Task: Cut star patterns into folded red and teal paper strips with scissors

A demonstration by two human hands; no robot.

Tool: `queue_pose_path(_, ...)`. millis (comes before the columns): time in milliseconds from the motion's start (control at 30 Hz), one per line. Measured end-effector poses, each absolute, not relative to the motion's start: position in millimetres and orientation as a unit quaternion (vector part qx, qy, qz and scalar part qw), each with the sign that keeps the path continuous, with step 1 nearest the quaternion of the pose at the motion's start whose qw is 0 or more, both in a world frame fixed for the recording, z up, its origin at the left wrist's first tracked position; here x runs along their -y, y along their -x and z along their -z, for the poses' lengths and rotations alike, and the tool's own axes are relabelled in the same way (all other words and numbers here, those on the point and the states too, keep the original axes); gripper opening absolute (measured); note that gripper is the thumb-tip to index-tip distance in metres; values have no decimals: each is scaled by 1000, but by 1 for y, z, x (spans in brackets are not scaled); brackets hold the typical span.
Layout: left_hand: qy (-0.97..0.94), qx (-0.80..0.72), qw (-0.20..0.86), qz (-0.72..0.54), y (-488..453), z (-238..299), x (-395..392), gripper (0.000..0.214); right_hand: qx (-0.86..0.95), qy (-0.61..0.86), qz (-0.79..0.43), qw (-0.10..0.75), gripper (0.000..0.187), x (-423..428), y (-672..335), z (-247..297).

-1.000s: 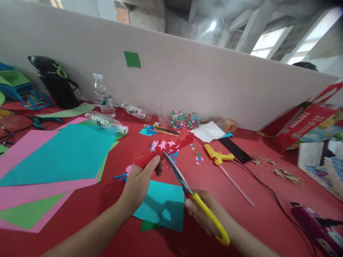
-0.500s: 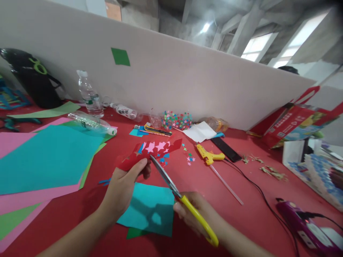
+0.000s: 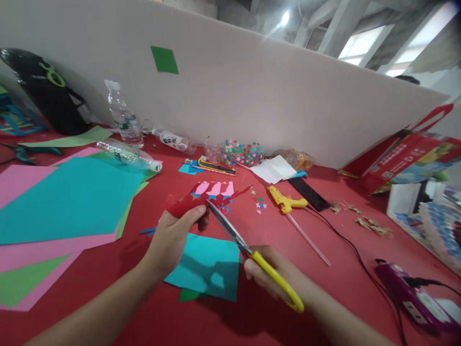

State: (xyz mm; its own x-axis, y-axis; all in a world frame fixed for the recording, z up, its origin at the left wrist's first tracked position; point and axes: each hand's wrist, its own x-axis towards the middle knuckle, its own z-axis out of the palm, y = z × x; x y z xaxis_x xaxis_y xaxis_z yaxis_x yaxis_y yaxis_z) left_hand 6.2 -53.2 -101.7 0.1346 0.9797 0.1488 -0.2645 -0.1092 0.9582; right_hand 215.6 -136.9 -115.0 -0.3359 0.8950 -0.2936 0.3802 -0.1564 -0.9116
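My left hand (image 3: 176,233) pinches a piece of red paper (image 3: 182,206) above the table, thumb on top. Yellow-handled scissors (image 3: 277,278) are in my right hand (image 3: 266,269), their blades pointing up and left so that the tip meets the red paper beside my left thumb. A thin red strip reaches out to the right from that paper. Behind it lie pink paper pieces (image 3: 215,188) and small blue scraps. Below my hands a turquoise sheet (image 3: 201,266) rests on a green one, with shadows across it.
Large coloured sheets (image 3: 72,197) cover the left side. Along the white partition stand or lie bottles (image 3: 124,117), a star-covered bottle (image 3: 242,153) and a utility knife (image 3: 216,166). To the right are a yellow glue gun (image 3: 287,199), its cord, a phone (image 3: 309,193) and a purple power strip (image 3: 410,295).
The view has shifted, so most things sit slightly right and higher. The red paper has turned: its broad right part now shows as a thin strip. Both hands keep their holds.
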Motion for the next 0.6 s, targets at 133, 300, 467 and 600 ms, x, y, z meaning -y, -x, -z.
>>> queue_pose_path(133, -479, -351, 592, -545, -6, 101, 53, 15, 584, 531, -569, 232, 48, 139, -217, 118)
queue_pose_path(300, -457, -342, 614, -545, -6, 97, 53, 14, 569, 531, -591, 212, 55, 138, -215, 110)
queue_pose_path(467, -445, -331, 629, -545, -6, 96, 53, 14, 569, 524, -598, 209, 55, 137, -215, 111)
queue_pose_path(600, -447, -325, 631, -544, -6, 97, 51, 13, 555, 537, -605, 195, 50, 137, -217, 115)
